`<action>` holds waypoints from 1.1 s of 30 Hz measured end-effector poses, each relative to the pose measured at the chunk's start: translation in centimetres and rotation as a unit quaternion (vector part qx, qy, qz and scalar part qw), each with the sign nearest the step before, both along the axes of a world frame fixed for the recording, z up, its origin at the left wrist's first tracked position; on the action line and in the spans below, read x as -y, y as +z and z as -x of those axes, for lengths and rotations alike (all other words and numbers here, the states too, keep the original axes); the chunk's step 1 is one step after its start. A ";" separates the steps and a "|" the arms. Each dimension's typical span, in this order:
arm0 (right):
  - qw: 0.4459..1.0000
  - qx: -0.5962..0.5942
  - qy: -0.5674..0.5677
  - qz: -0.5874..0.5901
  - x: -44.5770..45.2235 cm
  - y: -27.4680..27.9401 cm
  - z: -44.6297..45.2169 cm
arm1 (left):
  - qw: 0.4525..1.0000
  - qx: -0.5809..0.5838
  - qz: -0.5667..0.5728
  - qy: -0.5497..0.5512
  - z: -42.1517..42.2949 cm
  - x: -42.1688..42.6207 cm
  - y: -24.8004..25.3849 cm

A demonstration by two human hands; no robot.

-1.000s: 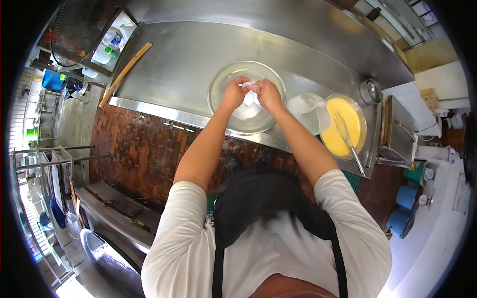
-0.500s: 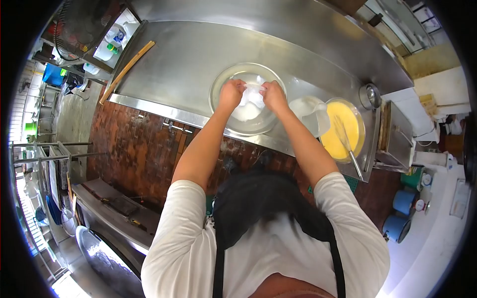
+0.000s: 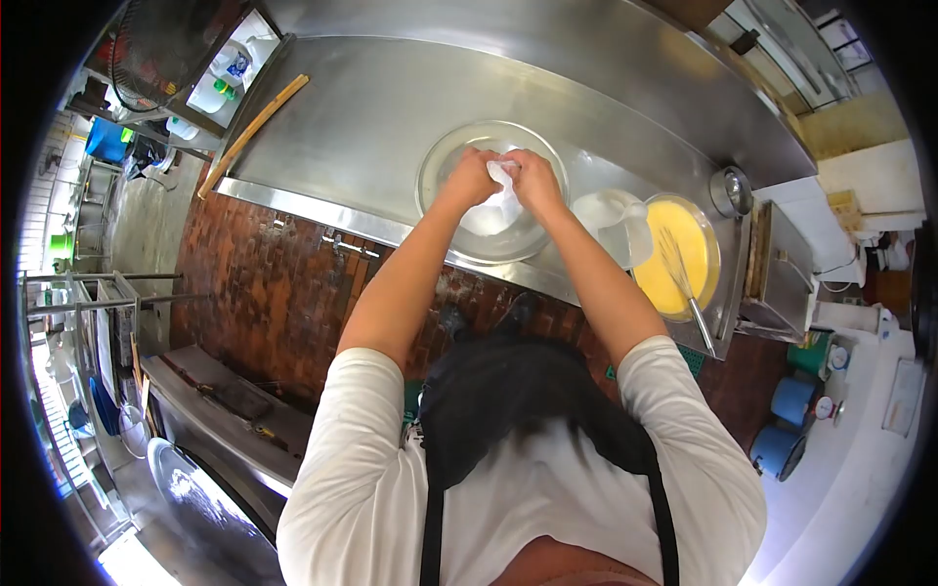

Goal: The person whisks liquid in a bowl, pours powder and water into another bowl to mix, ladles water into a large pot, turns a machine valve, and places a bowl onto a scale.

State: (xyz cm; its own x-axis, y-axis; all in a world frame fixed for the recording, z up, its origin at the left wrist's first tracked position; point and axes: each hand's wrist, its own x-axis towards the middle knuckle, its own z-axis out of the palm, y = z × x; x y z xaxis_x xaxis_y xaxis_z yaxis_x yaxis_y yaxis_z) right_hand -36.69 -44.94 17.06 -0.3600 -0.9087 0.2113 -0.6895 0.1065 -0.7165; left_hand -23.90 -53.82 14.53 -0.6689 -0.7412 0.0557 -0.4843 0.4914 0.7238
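Over a wide metal bowl on the steel counter, my left hand and my right hand are close together. Both have their fingers closed on the top of a thin white plastic bag. The bag hangs down into the bowl, above or against white contents; I cannot tell whether these lie inside the bag or loose in the bowl. My fingertips are partly hidden. To the right of the bowl is a translucent plastic jug.
A bowl of yellow liquid with a whisk leaning in it stands near the counter's right end. Behind it sits a small metal bowl. A long wooden stick lies along the counter's left edge.
My hands have come closer together and gathered the top of the bag between them. The bag's opening now looks bunched and narrower.
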 end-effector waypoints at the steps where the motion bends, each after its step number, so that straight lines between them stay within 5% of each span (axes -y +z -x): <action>1: 1.000 -0.019 -0.011 -0.021 -0.1 -0.3 0.0 | 1.000 -0.005 0.000 -0.002 -0.2 -0.1 -0.8; 9: 0.995 -0.058 -0.064 -0.047 -0.4 -1.6 1.1 | 0.997 -0.075 0.004 0.031 0.3 0.4 -0.4; 14: 0.999 -0.016 -0.038 -0.005 -0.5 -2.9 -0.3 | 0.984 -0.069 -0.148 0.070 1.1 1.6 -1.1; 18: 0.990 -0.074 -0.033 -0.114 -0.5 -1.8 -0.6 | 0.928 -0.105 -0.350 0.078 1.3 1.6 0.0; 21: 0.990 -0.091 -0.014 -0.108 0.1 -3.1 0.7 | 0.923 -0.199 -0.320 0.072 -0.2 1.1 0.1; 24: 0.989 -0.098 -0.011 -0.110 -0.1 -3.1 0.9 | 0.976 -0.117 -0.181 0.020 -1.8 2.3 -1.7; 27: 0.990 -0.114 0.001 -0.078 0.0 -2.3 0.9 | 0.981 -0.055 -0.179 0.049 -1.9 1.8 0.7; 33: 0.985 -0.143 -0.001 -0.099 0.4 2.5 -0.4 | 0.981 -0.166 0.020 0.100 -1.1 0.5 1.9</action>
